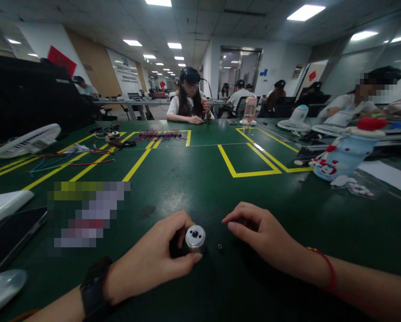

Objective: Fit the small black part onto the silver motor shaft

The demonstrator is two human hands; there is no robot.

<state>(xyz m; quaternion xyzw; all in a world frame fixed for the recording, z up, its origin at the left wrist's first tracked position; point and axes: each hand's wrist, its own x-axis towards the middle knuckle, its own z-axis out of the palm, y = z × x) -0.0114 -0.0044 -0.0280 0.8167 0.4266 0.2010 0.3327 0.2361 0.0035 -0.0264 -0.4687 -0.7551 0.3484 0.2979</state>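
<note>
My left hand (156, 248) curls its fingers and thumb around a small silver metal cylinder that looks like a small motor (195, 236). The motor stands upright, its round top face with a dark centre and small holes turned up. To the right of it, a tiny dark ring-shaped part (219, 246) lies on the green table (177, 188). My right hand (261, 230) hovers just beyond and right of that part, fingers stretched loosely to the left, thumb near the index finger. Nothing shows in it.
Loose coloured wires (160, 135) lie at the back left. A light-blue cup (346, 154) and a small plastic bag (355, 187) stand right. At the left edge are a dark-screened device (15, 237) and a white fan (29, 139). A person (189, 98) sits opposite.
</note>
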